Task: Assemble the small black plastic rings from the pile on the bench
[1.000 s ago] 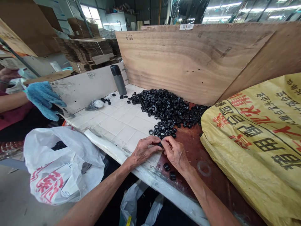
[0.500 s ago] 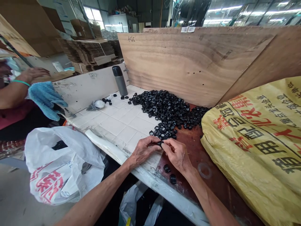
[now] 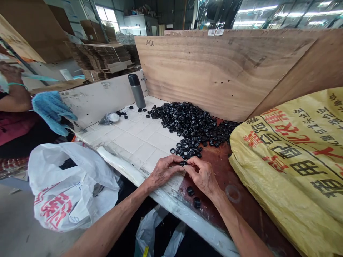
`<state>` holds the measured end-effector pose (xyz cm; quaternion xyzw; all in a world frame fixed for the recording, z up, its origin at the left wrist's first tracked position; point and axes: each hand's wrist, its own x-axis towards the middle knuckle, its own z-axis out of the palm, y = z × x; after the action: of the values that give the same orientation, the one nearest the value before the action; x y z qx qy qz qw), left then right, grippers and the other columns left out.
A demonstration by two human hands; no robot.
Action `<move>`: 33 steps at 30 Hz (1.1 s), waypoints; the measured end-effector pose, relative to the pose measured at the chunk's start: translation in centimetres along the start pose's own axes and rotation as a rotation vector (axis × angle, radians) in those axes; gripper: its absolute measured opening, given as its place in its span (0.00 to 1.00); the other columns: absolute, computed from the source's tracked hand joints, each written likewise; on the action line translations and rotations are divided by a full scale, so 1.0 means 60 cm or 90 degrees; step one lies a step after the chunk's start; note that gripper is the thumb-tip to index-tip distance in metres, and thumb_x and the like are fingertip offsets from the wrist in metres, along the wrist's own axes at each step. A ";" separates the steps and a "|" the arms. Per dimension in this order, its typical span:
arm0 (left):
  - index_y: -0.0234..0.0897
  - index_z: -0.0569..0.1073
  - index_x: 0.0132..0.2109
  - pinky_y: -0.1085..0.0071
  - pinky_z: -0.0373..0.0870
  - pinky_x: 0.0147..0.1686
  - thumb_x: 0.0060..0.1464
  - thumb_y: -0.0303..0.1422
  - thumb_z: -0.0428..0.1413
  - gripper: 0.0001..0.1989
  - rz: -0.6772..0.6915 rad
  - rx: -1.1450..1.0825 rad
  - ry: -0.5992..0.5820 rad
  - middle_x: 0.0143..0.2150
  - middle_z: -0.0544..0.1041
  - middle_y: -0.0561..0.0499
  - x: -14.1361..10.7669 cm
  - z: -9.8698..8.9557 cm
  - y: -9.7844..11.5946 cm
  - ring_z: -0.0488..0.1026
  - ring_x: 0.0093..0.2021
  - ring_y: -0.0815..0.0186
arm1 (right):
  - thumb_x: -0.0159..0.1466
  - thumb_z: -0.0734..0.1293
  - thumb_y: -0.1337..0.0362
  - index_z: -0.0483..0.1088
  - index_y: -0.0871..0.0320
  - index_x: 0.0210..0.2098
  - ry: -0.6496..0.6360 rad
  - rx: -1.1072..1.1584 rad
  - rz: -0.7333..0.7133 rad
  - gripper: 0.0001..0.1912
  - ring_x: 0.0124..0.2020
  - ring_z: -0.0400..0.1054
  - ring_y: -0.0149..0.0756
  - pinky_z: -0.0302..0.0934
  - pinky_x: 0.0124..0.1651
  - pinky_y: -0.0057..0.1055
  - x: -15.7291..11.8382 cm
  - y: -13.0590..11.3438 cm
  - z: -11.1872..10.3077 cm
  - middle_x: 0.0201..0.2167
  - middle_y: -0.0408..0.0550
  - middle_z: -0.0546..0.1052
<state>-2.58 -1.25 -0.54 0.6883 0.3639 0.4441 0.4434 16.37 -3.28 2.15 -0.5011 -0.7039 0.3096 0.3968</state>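
Between the fingertips of both hands is a small black plastic ring (image 3: 183, 163), partly covered by the fingers. My left hand (image 3: 165, 170) pinches it from the left, thumb below and index finger above. From the other side my right hand (image 3: 201, 174) grips it with thumb and forefinger. Just beyond the fingers lies a heap of black rings (image 3: 187, 119), spread over white tiles and a dark red board. Two loose black rings (image 3: 197, 203) rest on the red board, near my right wrist.
A yellow sack (image 3: 289, 167) bulges along the right side. Behind the heap rises a wooden panel (image 3: 203, 71). A grey flask (image 3: 137, 93) and a small plastic bag (image 3: 109, 118) stand farther left. A white carrier bag (image 3: 72, 192) hangs by the edge. A co-worker's arm (image 3: 16, 92) is at far left.
My hands stay almost in place on the ring, with only a slight shift of the fingers. At the far left, the co-worker's hand has risen and moved left.
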 end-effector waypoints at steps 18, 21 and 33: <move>0.36 0.73 0.45 0.68 0.73 0.46 0.61 0.32 0.57 0.07 0.171 0.153 -0.118 0.46 0.78 0.44 -0.008 -0.010 -0.006 0.77 0.45 0.63 | 0.59 0.65 0.50 0.60 0.55 0.24 -0.224 0.260 0.365 0.17 0.13 0.51 0.25 0.43 0.16 0.26 -0.006 0.006 -0.001 0.17 0.36 0.64; 0.34 0.73 0.34 0.74 0.68 0.31 0.58 0.39 0.60 0.12 0.038 0.188 -0.211 0.31 0.76 0.52 -0.008 -0.010 0.008 0.72 0.30 0.69 | 0.58 0.67 0.49 0.62 0.57 0.20 -0.300 0.080 0.346 0.20 0.15 0.54 0.26 0.42 0.18 0.26 0.002 0.021 -0.032 0.16 0.38 0.65; 0.40 0.71 0.44 0.70 0.69 0.34 0.60 0.35 0.55 0.07 0.056 0.442 -0.028 0.39 0.71 0.50 0.008 0.021 -0.031 0.72 0.32 0.66 | 0.61 0.61 0.71 0.69 0.58 0.44 0.067 -0.277 -0.060 0.13 0.43 0.69 0.43 0.64 0.45 0.36 0.027 0.110 -0.021 0.42 0.54 0.71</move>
<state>-1.42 -0.54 -2.42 0.8223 0.4538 0.2977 0.1712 20.20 0.35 -2.30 -0.5567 -0.7554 0.1050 0.3293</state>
